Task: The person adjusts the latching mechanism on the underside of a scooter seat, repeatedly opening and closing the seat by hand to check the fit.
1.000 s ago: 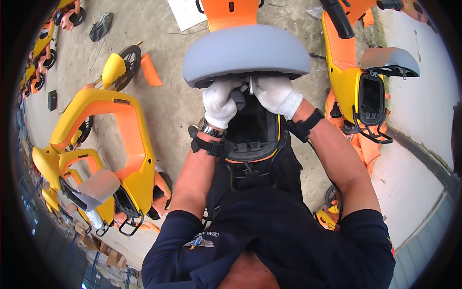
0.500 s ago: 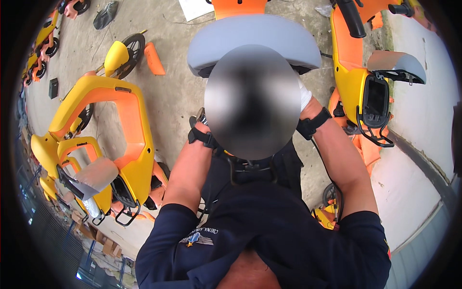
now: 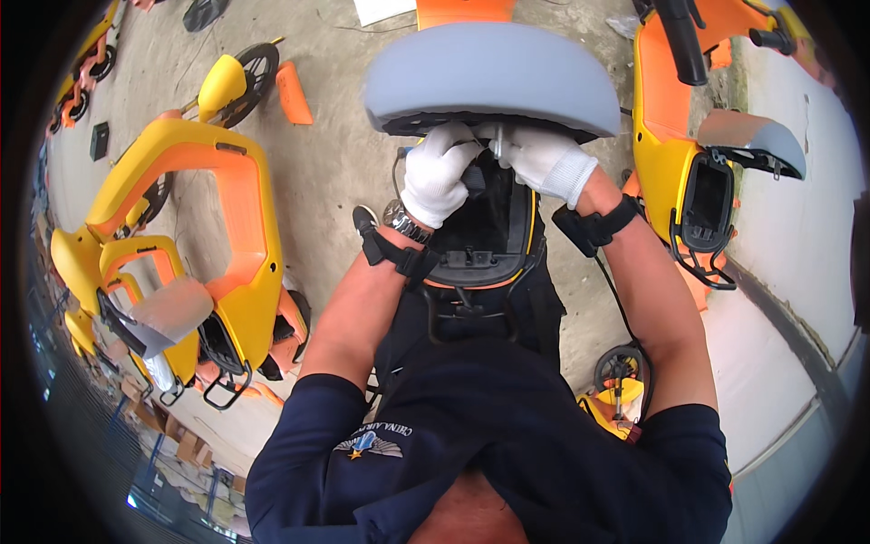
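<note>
A grey scooter seat (image 3: 494,77) is tipped up in front of me, its dark underside toward my hands. Below it lies a black storage compartment (image 3: 494,222) in the scooter body, edged with yellow. White gloves cover both hands. Under the seat's edge, my left hand (image 3: 439,172) has its fingers pinched together around something I cannot make out. A small black block (image 3: 473,178) hangs beside those fingers. My right hand (image 3: 546,163) is curled close to a metal latch loop (image 3: 497,143); its fingertips are partly hidden, and what they hold is unclear.
Yellow and orange scooters (image 3: 240,308) stand on my left, with a loose orange panel (image 3: 294,93) on the concrete. To my right, another scooter (image 3: 657,172) with its grey seat raised stands beside a white wall (image 3: 797,127). A black cable (image 3: 625,308) runs along my right forearm.
A blurred disc covered my hands and the compartment before; both now show. The raised seat appears slightly farther right in view, and my forearms have shifted a little.
</note>
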Demonstrator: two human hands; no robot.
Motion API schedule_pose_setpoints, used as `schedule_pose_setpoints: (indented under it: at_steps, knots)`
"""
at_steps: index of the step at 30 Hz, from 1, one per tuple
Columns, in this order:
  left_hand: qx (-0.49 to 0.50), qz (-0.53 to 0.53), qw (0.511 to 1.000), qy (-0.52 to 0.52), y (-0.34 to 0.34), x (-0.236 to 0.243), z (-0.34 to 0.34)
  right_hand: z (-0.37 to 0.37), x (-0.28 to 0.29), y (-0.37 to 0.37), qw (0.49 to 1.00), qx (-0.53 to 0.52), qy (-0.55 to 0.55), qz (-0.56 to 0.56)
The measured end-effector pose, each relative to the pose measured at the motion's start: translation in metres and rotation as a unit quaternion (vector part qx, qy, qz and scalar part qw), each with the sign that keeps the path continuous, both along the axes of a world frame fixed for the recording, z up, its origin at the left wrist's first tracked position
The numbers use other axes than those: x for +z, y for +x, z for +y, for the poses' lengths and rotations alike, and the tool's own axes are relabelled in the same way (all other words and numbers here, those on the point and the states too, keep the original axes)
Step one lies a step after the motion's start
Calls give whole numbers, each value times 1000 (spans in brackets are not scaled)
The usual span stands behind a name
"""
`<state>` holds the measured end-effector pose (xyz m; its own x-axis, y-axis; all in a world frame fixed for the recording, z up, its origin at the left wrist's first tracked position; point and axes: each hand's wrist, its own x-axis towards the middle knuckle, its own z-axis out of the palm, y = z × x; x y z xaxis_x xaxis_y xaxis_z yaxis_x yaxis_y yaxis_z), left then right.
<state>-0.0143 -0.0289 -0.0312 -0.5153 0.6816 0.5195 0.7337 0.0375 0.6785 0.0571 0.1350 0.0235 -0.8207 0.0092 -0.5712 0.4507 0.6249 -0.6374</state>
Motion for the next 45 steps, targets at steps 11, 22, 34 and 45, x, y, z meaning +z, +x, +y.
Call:
schedule_pose_setpoints:
  at_steps: [11, 22, 34, 45]
  knots:
    - [-12, -32, 999, -7, 2, 1, -7, -3, -15, 11, 993, -46, 36, 100]
    - [-1, -56, 998, -1, 3, -1, -9, -10, -11, 11, 956, 19, 162, 246]
    - [191, -310, 930, 57, 46, 13, -33, -12, -5, 11, 956, 11, 149, 254]
    - [55, -655, 754, -2, 23, 7, -1, -15, -2, 11, 960, -32, 94, 262]
